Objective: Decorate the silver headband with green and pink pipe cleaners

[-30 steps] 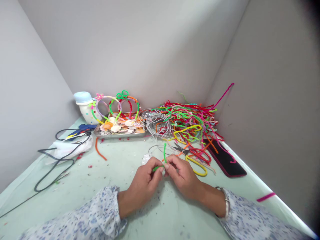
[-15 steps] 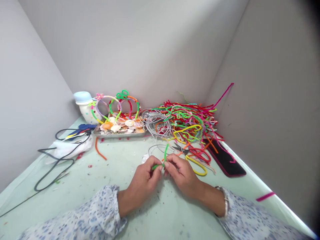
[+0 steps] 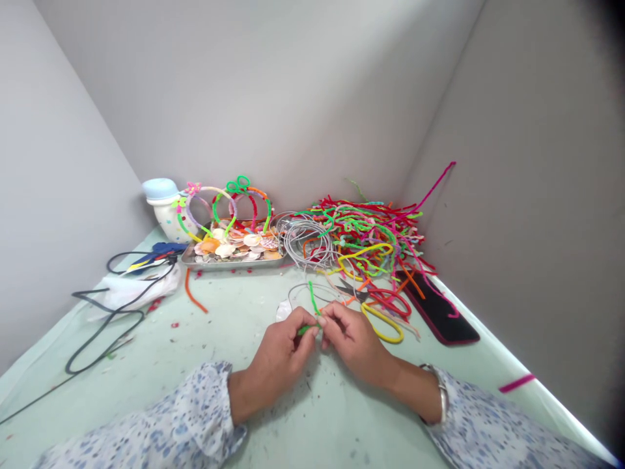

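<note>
A desk under a pale green cover fills the near part of the scene, with two blue-speckled sleeves reaching over its near side. On the far right is a tangled pile of pipe cleaners in red, green, pink and other colours. A metal tray of seashells sits far and left of that pile, and decorated headbands stand upright at it. On the left, a black cable loops over and beside a white plastic bag.

The left hand and right hand meet above the near middle of the desk, fingertips close together. A dark phone lies on the right. A coil of grey wire rests between tray and pile, and a white container with a blue lid leans at the far left. Scissors with a red handle lie beyond the right hand.

Smaller is the green pipe cleaner: both grips pinch it between thumb and forefinger, one end rising above the fingertips, tilted slightly left. Smaller again, a magenta strip lies at the right edge.
</note>
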{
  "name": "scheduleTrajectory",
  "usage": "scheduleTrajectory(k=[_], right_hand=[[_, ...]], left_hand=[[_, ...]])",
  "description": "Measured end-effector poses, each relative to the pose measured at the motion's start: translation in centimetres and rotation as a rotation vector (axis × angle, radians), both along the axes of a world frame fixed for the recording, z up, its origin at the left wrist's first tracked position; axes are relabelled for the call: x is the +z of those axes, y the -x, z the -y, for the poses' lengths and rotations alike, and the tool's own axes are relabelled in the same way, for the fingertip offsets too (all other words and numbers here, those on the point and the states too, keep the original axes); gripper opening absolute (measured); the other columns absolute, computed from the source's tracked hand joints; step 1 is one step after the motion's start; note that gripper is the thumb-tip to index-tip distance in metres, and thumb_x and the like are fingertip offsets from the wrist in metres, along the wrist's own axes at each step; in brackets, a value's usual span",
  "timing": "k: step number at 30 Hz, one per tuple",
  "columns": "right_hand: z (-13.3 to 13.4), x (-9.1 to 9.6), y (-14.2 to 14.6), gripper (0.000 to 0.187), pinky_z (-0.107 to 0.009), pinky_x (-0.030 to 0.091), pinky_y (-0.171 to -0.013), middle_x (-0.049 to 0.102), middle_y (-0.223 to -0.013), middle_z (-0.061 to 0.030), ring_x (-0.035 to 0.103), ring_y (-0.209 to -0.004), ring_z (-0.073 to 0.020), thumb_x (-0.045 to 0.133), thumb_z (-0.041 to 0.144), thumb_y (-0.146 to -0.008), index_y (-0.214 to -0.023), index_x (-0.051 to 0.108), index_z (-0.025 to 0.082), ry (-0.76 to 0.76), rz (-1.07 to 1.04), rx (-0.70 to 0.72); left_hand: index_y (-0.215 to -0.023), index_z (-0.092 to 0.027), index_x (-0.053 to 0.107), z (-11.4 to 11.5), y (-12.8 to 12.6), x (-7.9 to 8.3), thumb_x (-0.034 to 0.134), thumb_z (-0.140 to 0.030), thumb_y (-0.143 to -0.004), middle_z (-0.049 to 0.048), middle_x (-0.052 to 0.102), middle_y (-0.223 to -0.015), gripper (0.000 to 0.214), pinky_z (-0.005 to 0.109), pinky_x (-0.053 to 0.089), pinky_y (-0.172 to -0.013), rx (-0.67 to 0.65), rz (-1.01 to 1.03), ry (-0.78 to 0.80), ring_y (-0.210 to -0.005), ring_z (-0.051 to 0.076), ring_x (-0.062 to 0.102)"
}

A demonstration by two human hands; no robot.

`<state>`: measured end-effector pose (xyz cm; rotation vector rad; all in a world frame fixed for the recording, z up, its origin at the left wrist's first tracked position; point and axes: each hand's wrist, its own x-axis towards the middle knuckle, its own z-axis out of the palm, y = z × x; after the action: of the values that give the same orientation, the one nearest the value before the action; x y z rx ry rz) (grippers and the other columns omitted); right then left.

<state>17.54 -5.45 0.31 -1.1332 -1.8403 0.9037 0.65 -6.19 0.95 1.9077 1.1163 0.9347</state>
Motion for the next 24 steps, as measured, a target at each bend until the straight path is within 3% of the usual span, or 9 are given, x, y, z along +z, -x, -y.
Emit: scheduleTrajectory(k=[14,24], right_hand=[[-0.15,-0.33,0.15,0.025,-0.021,0.040,-0.053,0.060,-0.056,0.0037,0.054,-0.052,-0.0110,0.045,0.032,-0.095,-0.076,0.053,0.019,0.139,-0.082,-0.001],[-0.36,-1.01,0.19,0.024,-0.021,0.044,-0.054,0.059,-0.060,0.0036,0.057,-0.055,-0.0110,0.049,0.035,-0.094,-0.079,0.056,0.018,0.200,-0.216,0.031]], left_hand=[[-0.086,-0.020,0.059,0.04,0.04,0.08,0.046,-0.023,-0.091,-0.0027,0.063,-0.065,0.015,0.021,0.032,-0.052,0.017,-0.091,-0.029,-0.052,0.011,0.047],[-0.086,-0.019,0.057,0.05,-0.26,0.05,0.054,-0.022,-0.086,-0.0028,0.064,-0.067,0.004,0.019,0.037,-0.054,0.025,0.010,0.040,-0.056,0.011,0.052]])
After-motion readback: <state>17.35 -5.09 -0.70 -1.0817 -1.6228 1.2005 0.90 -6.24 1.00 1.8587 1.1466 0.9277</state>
